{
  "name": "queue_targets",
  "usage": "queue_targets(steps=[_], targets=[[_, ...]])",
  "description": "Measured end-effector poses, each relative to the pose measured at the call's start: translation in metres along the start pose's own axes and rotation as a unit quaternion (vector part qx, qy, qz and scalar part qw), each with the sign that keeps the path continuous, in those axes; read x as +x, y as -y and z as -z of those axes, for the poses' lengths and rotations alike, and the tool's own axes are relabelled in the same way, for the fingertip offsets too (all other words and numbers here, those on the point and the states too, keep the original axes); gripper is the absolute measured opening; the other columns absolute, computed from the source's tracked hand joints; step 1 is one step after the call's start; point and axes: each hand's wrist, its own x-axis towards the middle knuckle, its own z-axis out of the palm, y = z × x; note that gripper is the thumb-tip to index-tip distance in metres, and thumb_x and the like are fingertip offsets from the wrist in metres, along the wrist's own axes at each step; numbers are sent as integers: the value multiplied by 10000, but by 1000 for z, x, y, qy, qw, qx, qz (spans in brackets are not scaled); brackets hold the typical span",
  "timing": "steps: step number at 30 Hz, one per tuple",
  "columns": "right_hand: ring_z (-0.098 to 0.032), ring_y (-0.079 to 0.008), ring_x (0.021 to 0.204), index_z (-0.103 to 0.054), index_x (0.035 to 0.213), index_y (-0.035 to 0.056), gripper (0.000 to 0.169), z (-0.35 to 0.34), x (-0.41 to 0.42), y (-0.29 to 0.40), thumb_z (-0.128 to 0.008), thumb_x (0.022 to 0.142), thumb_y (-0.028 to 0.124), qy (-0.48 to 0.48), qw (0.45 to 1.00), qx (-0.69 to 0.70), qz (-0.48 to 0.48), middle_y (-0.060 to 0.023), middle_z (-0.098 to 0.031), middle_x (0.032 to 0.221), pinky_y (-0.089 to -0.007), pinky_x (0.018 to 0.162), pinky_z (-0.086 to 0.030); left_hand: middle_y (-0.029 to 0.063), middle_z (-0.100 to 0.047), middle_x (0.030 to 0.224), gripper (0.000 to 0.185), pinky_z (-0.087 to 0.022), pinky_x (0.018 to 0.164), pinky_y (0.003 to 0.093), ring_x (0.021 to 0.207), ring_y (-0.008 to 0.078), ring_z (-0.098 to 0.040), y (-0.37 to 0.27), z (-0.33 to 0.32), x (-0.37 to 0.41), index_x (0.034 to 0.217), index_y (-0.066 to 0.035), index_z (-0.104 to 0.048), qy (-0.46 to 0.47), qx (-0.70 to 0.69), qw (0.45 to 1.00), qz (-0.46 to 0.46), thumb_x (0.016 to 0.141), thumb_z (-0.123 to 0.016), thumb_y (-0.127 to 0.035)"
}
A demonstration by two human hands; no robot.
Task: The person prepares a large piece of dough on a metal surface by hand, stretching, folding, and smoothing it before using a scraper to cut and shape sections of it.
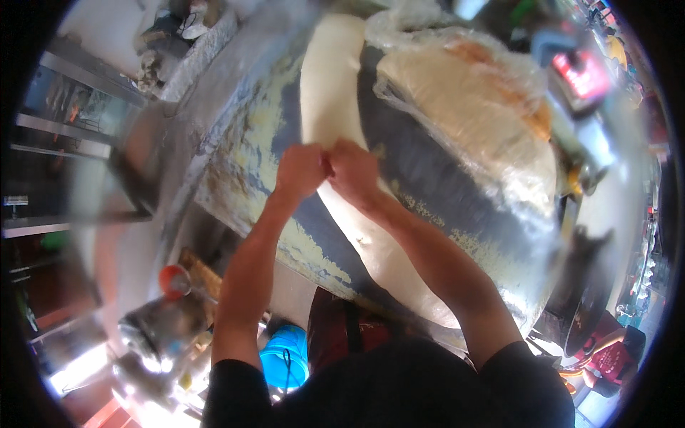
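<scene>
A long, thick roll of pale dough (330, 80) lies across the worn grey worktable (313, 224), running from the far side toward my body. My left hand (301, 170) and my right hand (354, 170) meet over its middle, knuckles up and fingers curled down against it. Their thumbs are side by side, and the fingertips are hidden beneath the hands. My right forearm covers part of the roll's near half. To the right, a big mass of dough (460, 101) rests under clear plastic sheeting (396, 99).
A blue bucket (283, 356) stands low beside the table's near edge. Metal containers (166, 326) and a red-orange round item (174, 281) are at lower left. A dark round pan (586, 315) is at right, with another person (610, 358) beyond it. Metal shelving (64, 134) lines the left.
</scene>
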Motion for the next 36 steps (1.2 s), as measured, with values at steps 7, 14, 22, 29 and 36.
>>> queue_targets(steps=[7,14,22,29,36], targets=[[-606,-317,790,-656,766,92,25,-4,-3,1,-645,788,99,22,1000,20,1,-102,-566,807,-455,666,-507,109,-635,688,157,-464,554,315,579,203,-574,4,17,-35,801,-33,-648,25,-433,887,162,857,-640,-179],[-665,-377,973,-602,1268,60,415,55,-14,-26,-681,863,107,95,981,168,27,-192,-675,1137,-453,848,-531,17,-538,657,168,-344,491,245,536,90,-461,25,25,-113,823,-80,-553,-45,-647,744,163,955,-584,-180],[-693,-333,906,-675,1083,-4,208,134,-76,-53,-665,899,93,88,967,212,-108,-170,-713,972,-404,773,-548,67,-601,797,30,-386,464,267,577,130,-510,99,-6,-229,943,-30,-589,-130,-451,828,307,949,-607,-53],[-708,-307,864,-683,1067,2,193,185,-151,-77,-666,903,102,48,962,187,-191,-155,-724,963,-373,755,-559,57,-616,658,63,-448,404,284,463,146,-550,140,-39,-251,860,-39,-623,-176,-331,862,341,840,-679,-18],[-713,-280,848,-689,1062,33,200,212,-232,-95,-679,896,145,46,966,164,-196,-139,-732,935,-369,768,-559,67,-625,592,131,-462,411,332,445,171,-573,196,-81,-274,787,-56,-644,-203,-82,935,280,863,-700,-148]])
